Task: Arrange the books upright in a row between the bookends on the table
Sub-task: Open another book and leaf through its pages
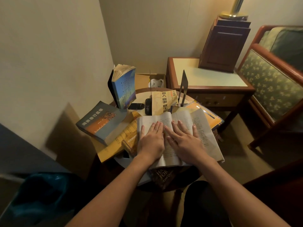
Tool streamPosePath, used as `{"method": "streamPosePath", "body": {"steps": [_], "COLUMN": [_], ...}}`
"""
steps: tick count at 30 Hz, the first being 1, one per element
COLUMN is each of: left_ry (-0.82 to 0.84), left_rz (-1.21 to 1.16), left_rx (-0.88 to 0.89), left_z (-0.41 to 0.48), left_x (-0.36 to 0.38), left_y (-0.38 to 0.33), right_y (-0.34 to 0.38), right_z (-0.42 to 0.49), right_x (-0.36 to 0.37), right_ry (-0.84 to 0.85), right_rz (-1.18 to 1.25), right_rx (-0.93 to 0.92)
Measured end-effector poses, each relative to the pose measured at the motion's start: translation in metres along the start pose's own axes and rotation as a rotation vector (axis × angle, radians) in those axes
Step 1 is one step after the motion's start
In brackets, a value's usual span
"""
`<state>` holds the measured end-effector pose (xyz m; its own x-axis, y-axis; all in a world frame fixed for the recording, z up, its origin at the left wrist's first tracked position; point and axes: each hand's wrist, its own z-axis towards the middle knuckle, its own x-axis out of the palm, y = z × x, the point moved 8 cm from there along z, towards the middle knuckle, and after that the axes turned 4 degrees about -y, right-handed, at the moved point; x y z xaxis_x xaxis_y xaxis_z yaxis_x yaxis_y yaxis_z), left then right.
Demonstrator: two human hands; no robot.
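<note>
Open book [203, 131]: you are pressing it flat.
Your left hand [152, 141] and right hand [185, 141] are lying straight-fingered, gripping nothing, probably steadying the pages.

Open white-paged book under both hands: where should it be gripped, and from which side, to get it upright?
Probably by its two outer edges, one hand from each side, folding the halves shut. The open white-paged book lies flat, pages up, on other books, with the left hand and right hand flat on its pages, so the side edges are free.
</note>
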<state>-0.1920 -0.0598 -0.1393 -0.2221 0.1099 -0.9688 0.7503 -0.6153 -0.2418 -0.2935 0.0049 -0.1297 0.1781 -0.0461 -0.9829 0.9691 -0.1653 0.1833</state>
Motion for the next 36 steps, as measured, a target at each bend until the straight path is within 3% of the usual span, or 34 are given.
{"method": "streamPosePath", "body": {"steps": [10, 17, 22, 28, 32, 36], "left_ry": [-0.018, 0.024, 0.05, 0.073, 0.093, 0.119], "left_rz": [-0.115, -0.126, -0.153, -0.232, -0.393, -0.535], "left_rx": [0.011, 0.011, 0.017, 0.003, -0.028, -0.125], "left_z": [-0.032, -0.031, -0.029, -0.031, -0.033, -0.031], "left_x": [0.001, -0.001, -0.003, -0.008, -0.019, -0.021], "left_y": [0.011, 0.013, 0.014, 0.016, 0.019, 0.033], "right_y": [-0.009, -0.03, -0.036, -0.011, 0.005, 0.012], "right_z": [-0.005, -0.018, -0.02, -0.019, -0.012, -0.003], "right_x": [-0.01, -0.034, -0.051, -0.07, -0.076, -0.066], "right_ry": [-0.094, -0.16, -0.132, -0.129, -0.112, -0.078], "right_rz": [0.138, 0.658, 0.822, 0.605, 0.65, 0.501], "right_rx": [0.049, 0.285, 0.341, 0.219, 0.14, 0.133]}}
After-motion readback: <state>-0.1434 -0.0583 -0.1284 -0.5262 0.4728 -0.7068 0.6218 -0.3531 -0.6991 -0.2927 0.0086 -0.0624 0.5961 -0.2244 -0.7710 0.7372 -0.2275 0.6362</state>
